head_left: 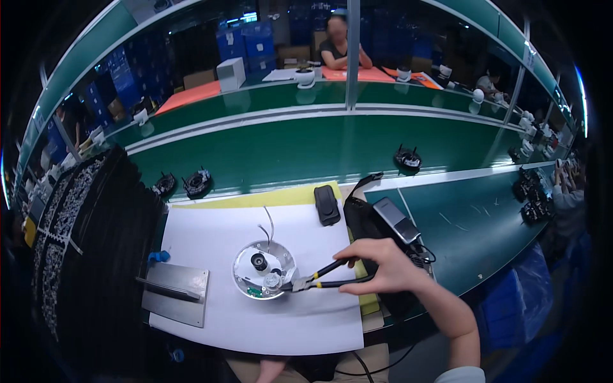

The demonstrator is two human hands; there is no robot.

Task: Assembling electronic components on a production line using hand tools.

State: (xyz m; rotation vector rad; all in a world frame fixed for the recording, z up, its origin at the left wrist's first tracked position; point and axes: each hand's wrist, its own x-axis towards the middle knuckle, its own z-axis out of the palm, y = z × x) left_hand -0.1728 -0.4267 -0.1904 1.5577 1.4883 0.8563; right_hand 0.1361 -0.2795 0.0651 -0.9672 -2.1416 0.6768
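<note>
My right hand is closed round the spread black handles of a pair of pliers with yellow bands. The pliers' jaws point left and reach the right rim of a round white device housing. It lies open side up on the white sheet. In it sit a black lens barrel, a clear round part and a small green circuit board. Two thin wires rise from its far edge. Only a bit of my left hand shows at the lower edge, its fingers hidden.
Left of the housing stands a metal plate with an upright bar, beside stacked black trays. A black case and a grey handheld device lie beyond my right hand. Black round assemblies sit on the green conveyor. A person sits across.
</note>
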